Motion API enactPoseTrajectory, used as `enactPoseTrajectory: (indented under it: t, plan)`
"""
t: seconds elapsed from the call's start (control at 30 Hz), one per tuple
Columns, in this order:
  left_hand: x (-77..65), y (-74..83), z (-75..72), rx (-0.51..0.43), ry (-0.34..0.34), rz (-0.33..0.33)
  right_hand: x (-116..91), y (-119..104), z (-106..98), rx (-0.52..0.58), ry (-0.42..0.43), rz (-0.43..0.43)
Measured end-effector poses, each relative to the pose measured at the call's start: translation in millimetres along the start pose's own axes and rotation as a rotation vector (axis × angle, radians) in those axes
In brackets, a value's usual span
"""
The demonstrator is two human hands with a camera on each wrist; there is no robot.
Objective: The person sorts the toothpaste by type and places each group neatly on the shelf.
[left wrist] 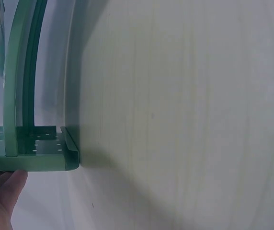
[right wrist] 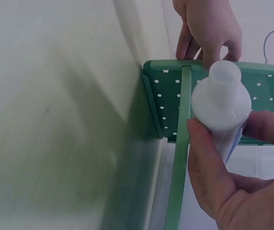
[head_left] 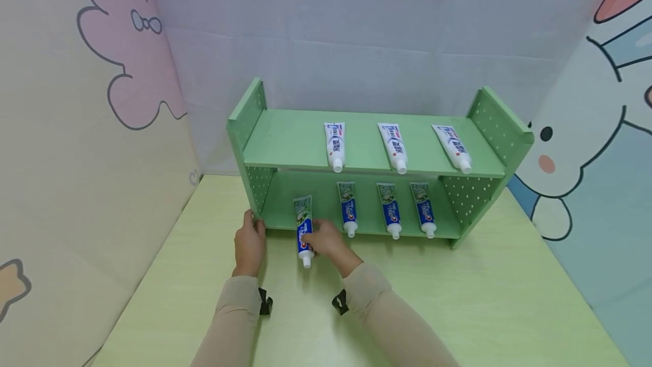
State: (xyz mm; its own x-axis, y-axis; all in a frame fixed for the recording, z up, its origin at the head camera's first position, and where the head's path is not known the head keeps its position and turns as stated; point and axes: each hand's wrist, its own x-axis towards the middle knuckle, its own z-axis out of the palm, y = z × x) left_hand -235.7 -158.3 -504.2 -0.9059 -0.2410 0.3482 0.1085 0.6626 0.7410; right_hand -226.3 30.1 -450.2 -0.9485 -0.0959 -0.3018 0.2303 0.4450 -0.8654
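My right hand (head_left: pixel 330 240) pinches a blue-and-green toothpaste tube (head_left: pixel 303 218) between thumb and fingers. The tube's white cap (right wrist: pixel 222 108) points toward me, and its far end reaches over the lower tier at the left. My left hand (head_left: pixel 249 247) grips the front edge of the left side panel (left wrist: pixel 41 163) of a green two-tier shelf (head_left: pixel 290 137), low down. On the lower tier, to the right of my right hand, lie three similar tubes, the nearest being a blue-and-green toothpaste tube (head_left: pixel 348 208).
Three white toothpaste tubes, among them a middle tube (head_left: pixel 393 146), lie spaced along the upper tier, caps forward. The shelf stands on a pale yellow-green table (head_left: pixel 489 304). A grey-white cloth backdrop (head_left: pixel 356 33) hangs behind, with cartoon-printed walls on both sides.
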Motion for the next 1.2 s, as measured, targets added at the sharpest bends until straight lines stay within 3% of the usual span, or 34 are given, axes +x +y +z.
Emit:
enactPoseTrajectory:
  t: [1.2]
  plan:
    - [0.0, -4.9, 2.4, 0.004, 0.011, 0.016, 37, -16, -5, 0.087, 0.065, -0.034]
